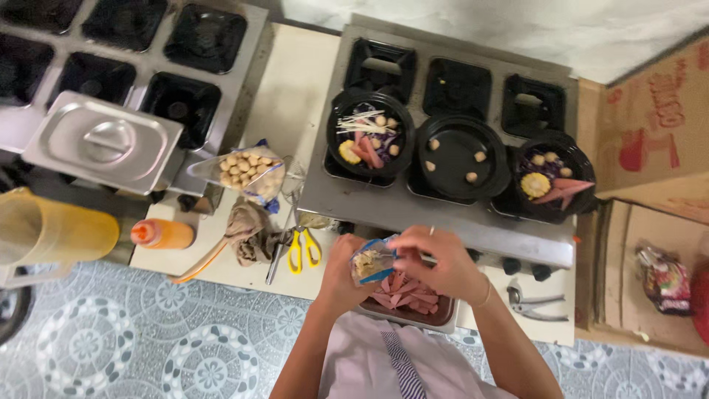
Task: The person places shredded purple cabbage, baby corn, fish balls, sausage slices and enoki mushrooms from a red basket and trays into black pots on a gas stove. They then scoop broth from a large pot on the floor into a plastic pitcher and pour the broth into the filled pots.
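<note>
My left hand (341,272) holds a small clear packet with blue edges (371,261) just above a metal tray of pink sausage strips (408,297). My right hand (436,260) pinches the packet's top edge from the right. Three black bowls sit on the stove beyond my hands: the left bowl (370,134) holds corn, sausage, balls and thin white strips, the middle bowl (461,157) holds a few balls, and the right bowl (552,177) holds corn, purple cabbage, balls and sausage.
An open bag of pale balls (247,172) lies left of the stove. Yellow-handled scissors (303,248), a brown cloth (249,233), an orange squeeze bottle (162,234), a yellow jug (52,231) and a steel lid (103,142) are at left. Metal tongs (538,304) and cardboard boxes (650,222) are at right.
</note>
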`<state>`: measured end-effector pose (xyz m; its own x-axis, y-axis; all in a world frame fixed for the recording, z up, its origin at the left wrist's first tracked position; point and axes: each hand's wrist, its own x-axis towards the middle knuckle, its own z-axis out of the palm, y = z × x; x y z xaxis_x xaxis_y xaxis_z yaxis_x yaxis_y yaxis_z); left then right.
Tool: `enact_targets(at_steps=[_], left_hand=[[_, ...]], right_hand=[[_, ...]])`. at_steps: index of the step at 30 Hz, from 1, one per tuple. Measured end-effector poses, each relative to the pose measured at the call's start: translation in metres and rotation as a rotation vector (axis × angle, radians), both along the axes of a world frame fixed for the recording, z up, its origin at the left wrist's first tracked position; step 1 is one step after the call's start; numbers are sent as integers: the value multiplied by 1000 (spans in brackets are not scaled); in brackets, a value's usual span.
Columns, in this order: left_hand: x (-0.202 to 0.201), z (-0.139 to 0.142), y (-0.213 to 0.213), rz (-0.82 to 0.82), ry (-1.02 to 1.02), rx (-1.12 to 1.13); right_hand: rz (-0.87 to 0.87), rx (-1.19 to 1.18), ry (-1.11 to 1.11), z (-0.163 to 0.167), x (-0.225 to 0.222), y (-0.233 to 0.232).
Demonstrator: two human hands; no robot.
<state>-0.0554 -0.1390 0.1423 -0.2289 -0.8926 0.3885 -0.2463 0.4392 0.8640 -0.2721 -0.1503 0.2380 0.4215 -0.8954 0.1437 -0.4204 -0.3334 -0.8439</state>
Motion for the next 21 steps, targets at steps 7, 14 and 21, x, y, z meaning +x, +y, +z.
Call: enact_targets(at_steps=[7, 14, 21], left_hand=[[-8, 6, -2, -166, -49, 31], [-8, 5, 8, -280, -108, 264], [-9, 3, 12, -359, 73, 323]], right_hand=[[-6, -77, 171, 10, 5, 14], [117, -12, 162, -4, 0, 16], [51, -67, 32, -13, -8, 24]])
